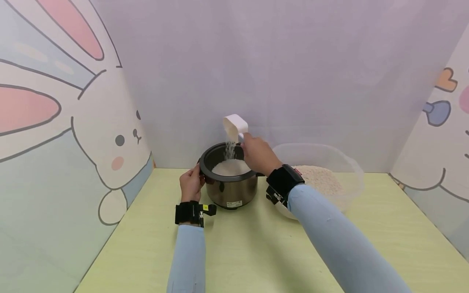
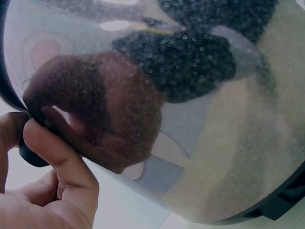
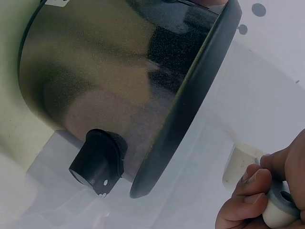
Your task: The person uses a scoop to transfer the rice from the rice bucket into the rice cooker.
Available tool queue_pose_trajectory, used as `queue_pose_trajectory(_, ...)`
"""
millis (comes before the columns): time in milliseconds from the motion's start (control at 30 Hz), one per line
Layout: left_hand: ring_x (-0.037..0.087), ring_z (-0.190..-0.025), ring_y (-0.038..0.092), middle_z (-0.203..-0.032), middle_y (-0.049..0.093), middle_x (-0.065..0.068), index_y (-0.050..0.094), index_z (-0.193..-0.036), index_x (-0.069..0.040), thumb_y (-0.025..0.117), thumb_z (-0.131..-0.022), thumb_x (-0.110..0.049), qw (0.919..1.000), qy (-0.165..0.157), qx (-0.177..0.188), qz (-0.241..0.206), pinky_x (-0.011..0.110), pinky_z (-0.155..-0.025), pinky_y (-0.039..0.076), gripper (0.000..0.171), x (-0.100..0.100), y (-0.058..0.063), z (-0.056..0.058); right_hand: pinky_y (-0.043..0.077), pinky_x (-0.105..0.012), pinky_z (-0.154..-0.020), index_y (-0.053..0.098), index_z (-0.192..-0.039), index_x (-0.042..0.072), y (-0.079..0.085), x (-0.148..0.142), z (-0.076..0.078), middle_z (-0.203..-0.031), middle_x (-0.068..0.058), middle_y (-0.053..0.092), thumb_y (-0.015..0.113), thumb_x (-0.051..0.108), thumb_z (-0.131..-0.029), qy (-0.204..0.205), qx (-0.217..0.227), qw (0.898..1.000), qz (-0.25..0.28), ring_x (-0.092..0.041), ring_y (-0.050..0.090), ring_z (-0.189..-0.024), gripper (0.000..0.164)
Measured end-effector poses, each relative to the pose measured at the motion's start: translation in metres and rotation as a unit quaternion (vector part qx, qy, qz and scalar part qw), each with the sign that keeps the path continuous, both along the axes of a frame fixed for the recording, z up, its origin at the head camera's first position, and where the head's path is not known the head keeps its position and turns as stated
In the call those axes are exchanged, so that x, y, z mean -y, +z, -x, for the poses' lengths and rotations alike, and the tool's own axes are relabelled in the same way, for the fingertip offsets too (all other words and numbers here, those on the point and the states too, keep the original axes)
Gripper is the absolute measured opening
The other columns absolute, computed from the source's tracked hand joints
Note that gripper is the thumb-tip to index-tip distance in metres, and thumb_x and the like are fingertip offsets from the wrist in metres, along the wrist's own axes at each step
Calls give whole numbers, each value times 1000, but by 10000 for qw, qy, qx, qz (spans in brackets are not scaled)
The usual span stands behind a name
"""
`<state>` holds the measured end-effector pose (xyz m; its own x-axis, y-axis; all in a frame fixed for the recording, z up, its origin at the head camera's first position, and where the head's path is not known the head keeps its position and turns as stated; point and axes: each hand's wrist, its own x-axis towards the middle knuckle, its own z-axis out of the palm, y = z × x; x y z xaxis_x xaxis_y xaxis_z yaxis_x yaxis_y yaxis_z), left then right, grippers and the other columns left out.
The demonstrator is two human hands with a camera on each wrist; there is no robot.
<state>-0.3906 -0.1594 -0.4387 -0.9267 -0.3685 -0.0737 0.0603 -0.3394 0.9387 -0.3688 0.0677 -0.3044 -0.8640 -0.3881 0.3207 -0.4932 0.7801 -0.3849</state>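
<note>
A glossy brown pot (image 1: 231, 191) with a black rim stands on the table, white rice (image 1: 231, 167) inside it. My left hand (image 1: 190, 185) holds its left side, fingers and thumb pinching the black side handle (image 2: 32, 151) in the left wrist view. Above the pot, my right hand (image 1: 260, 155) grips a white measuring scoop (image 1: 238, 123) by its handle. The scoop is tipped, and grains stream (image 1: 230, 150) from it into the pot. In the right wrist view, the fingers (image 3: 255, 205) curl round the scoop's handle (image 3: 279, 214). The pot's other side handle (image 3: 97, 160) is free, with a few grains on it.
Right of the pot sits a translucent plastic tub (image 1: 353, 171) holding a heap of rice (image 1: 320, 179); my right forearm crosses in front of it. The pale green table (image 1: 234, 252) meets a plain back wall (image 1: 278, 81). Cartoon-printed panels (image 1: 110, 142) stand at both sides.
</note>
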Motion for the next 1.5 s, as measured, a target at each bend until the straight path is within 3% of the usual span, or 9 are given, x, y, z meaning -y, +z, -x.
queue_pose_trajectory(500, 10, -65, 54, -83, 57, 4, 70, -102, -1, 66, -102, -31, 10000, 35, -53, -10, 21, -62, 51, 31, 0, 0, 1, 46, -39, -63, 41, -143, -10, -2, 3, -6, -95, -22, 66, 47, 8, -109, 214, -356, 9984, -395, -29, 64, -74, 39)
queue_pose_trajectory(767, 10, -65, 54, -85, 57, 4, 70, -104, 0, 67, -101, -32, 10000, -10, -36, -31, 21, -63, 51, 32, -1, 0, 1, 49, -39, -61, 36, -148, -9, -9, 0, -6, -99, -23, 65, 46, 11, -109, 155, -662, 9935, -913, -30, 65, -75, 45)
queue_pose_trajectory(933, 10, -65, 54, -85, 56, 4, 70, -101, -2, 67, -101, -31, 10000, 15, -42, -48, 21, -62, 51, 29, -2, 0, 1, 53, -43, -62, 40, -145, -7, -17, -4, -5, -98, -23, 65, 47, 11, -109, 73, -1074, 9862, -1254, -33, 66, -78, 41)
queue_pose_trajectory(1133, 9, -57, 53, -71, 57, 1, 70, -85, -4, 69, -100, -26, 9996, 45, -247, -89, 21, -56, 49, 26, -3, 0, 2, 55, -44, -63, 43, -140, -7, -24, -10, -4, -98, -22, 65, 50, 9, -108, 71, -1596, 9702, -1825, -34, 67, -80, 37)
queue_pose_trajectory(1500, 10, -60, 55, -73, 59, 1, 70, -90, -2, 69, -100, -28, 9998, 61, -169, 38, 23, -60, 51, 27, -2, 3, -3, 55, -44, -66, 44, -142, -6, -26, -18, -6, -102, -22, 66, 49, 11, -109, 150, -1473, 9705, -1902, -33, 66, -82, 38)
